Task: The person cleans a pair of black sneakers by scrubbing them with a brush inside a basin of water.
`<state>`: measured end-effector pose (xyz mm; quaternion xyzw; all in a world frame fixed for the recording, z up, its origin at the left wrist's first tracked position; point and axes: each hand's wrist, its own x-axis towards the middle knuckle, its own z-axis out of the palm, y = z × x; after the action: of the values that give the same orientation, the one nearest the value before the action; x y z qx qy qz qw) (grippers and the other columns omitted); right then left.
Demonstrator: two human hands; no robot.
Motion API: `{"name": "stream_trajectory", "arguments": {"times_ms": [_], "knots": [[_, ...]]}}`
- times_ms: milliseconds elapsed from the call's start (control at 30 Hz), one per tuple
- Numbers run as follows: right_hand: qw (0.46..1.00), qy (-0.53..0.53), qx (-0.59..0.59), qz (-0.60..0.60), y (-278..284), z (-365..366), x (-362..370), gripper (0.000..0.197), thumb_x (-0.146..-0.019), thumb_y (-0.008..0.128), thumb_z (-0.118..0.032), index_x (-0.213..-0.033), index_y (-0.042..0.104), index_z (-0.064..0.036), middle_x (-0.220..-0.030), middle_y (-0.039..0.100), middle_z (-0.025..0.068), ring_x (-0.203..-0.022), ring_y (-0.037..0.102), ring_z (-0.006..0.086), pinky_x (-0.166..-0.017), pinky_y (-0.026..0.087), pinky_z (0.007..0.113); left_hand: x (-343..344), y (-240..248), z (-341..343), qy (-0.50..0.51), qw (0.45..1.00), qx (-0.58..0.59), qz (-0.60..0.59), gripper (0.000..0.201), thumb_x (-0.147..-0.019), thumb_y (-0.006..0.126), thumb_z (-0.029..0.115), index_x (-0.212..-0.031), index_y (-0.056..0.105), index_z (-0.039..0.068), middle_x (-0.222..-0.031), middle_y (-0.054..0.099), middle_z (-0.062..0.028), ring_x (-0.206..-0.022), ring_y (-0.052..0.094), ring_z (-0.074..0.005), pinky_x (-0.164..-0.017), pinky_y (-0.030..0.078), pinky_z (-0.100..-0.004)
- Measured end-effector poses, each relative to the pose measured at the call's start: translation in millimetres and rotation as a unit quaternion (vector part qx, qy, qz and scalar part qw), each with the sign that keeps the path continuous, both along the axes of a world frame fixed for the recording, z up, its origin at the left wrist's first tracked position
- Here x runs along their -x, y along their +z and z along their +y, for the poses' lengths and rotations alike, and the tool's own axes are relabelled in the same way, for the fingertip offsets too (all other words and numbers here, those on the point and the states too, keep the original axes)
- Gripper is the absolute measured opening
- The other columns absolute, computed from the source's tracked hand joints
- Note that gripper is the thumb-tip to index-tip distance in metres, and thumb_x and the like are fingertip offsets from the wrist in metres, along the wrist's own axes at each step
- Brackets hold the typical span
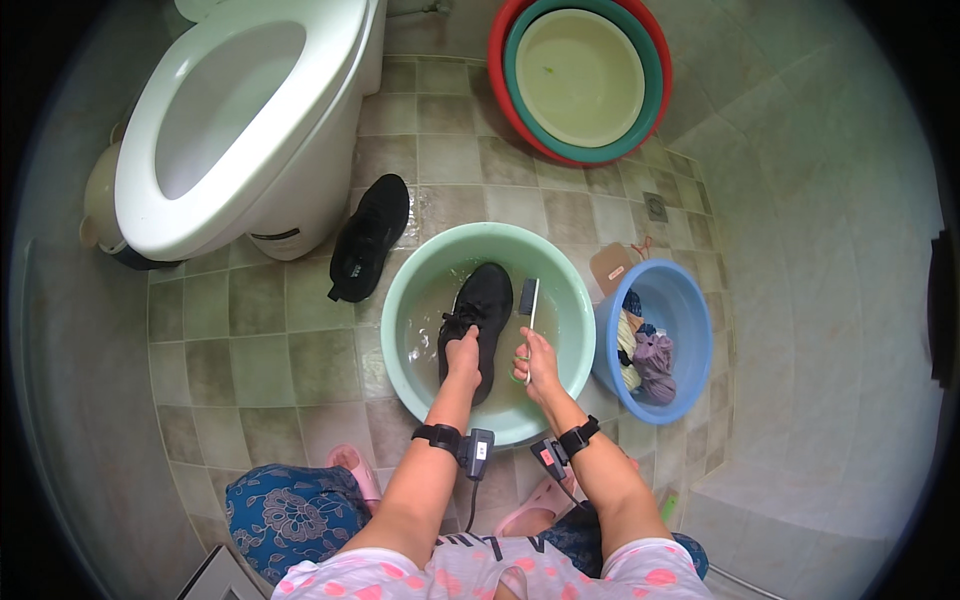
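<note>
A light green basin (pixel 402 290) with murky water stands on the tiled floor in front of me. In it lies a black lace-up shoe (pixel 487 296), toe pointing away from me. My left hand (pixel 462 355) grips the shoe around its opening, with part of the fingers hidden inside or behind it. My right hand (pixel 536 362) is closed around the handle of a scrubbing brush (pixel 530 298), held upright over the basin just right of the shoe. The brush's dark bristles face the shoe but are apart from it.
A second black shoe (pixel 371 237) lies outside the basin, beside the white toilet (pixel 290 150). A blue basin (pixel 690 310) holding clothes (pixel 655 360) stands at the right. Nested basins (pixel 580 80) are at the back, near a floor drain (pixel 655 207). Pink slippers (pixel 352 470) are below me.
</note>
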<state>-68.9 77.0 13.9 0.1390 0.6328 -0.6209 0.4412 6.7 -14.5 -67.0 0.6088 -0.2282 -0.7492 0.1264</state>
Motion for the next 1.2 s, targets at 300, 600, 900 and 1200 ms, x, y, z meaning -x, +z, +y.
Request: {"name": "stream_trajectory", "arguments": {"times_ms": [300,600,900,1200], "knots": [[0.967,0.180,-0.006,0.180,12,-3,-6,0.033,-0.096,0.047,-0.032,-0.118,0.055,-0.0102,-0.063,0.043,-0.0055,-0.048,0.035,0.0027,-0.041,0.029,0.019,-8,129,-56,-0.507,0.820,0.233,-0.127,0.070,-0.079,0.049,0.064,-0.072,0.068,-0.003,-0.068,0.066,-0.0151,-0.073,0.067,-0.0290,-0.072,0.050,-0.0377],[0.929,0.222,0.094,0.279,25,-24,-9,0.036,-0.098,0.043,-0.030,-0.108,0.061,-0.0003,-0.072,0.055,-0.0018,-0.066,0.049,0.0041,-0.065,0.040,0.019,1,102,-44,-0.194,0.938,0.288,0.005,0.026,-0.084,0.056,0.022,-0.075,0.065,-0.001,-0.068,0.065,-0.0075,-0.058,0.060,-0.0133,-0.052,0.046,-0.0285],[0.981,0.184,0.035,0.052,17,-5,15,0.042,-0.093,0.051,-0.042,-0.096,0.063,-0.0022,-0.057,0.040,-0.0057,-0.043,0.032,0.0039,-0.038,0.021,0.020,5,134,-62,-0.103,0.942,0.301,0.109,0.028,-0.092,0.052,0.024,-0.084,0.062,0.000,-0.074,0.067,-0.0092,-0.058,0.062,-0.0123,-0.045,0.047,-0.0239],[0.930,0.357,0.071,0.049,24,7,43,0.035,-0.088,0.060,-0.041,-0.081,0.062,-0.0067,-0.070,0.054,-0.0013,-0.052,0.040,0.0052,-0.046,0.031,0.021,3,124,-63,-0.088,0.940,0.309,0.114,0.027,-0.094,0.050,0.024,-0.091,0.060,-0.001,-0.076,0.066,-0.0088,-0.061,0.063,-0.0126,-0.046,0.048,-0.0229]]}}
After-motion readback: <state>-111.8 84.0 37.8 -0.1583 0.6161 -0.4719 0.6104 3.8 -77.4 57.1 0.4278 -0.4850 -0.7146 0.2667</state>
